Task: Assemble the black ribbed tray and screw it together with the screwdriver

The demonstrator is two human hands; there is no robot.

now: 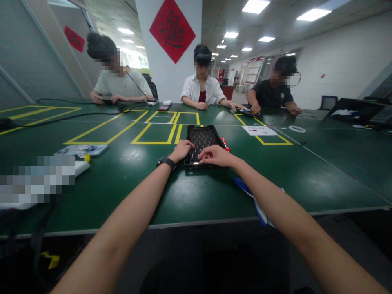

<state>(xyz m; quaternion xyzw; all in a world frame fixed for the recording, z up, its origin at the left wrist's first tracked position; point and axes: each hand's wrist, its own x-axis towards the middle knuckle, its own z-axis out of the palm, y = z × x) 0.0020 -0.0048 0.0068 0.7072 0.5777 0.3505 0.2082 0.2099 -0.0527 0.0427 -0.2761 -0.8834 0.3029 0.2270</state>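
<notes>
A black tray (204,166) lies lengthwise before me on the green table. Several small dark pieces sit in rows inside it, too small to name. My left hand (183,150) grips the tray's left rim, its fingertips reaching over the inside. Over the front right part of the tray, my right hand (216,155) has its fingers curled and pinched low among the pieces; what they hold is hidden. Just beyond that hand, at the tray's right side, a red object (225,144) shows in part. A blue and white object (260,212) lies partly under my right forearm.
Yellow tape (153,142) marks rectangles on the green table (324,171). A printed sheet (259,130) and a white ring (297,129) lie at the right. On the left are a patterned box (81,150) and black cables (61,119). Several people sit across the table.
</notes>
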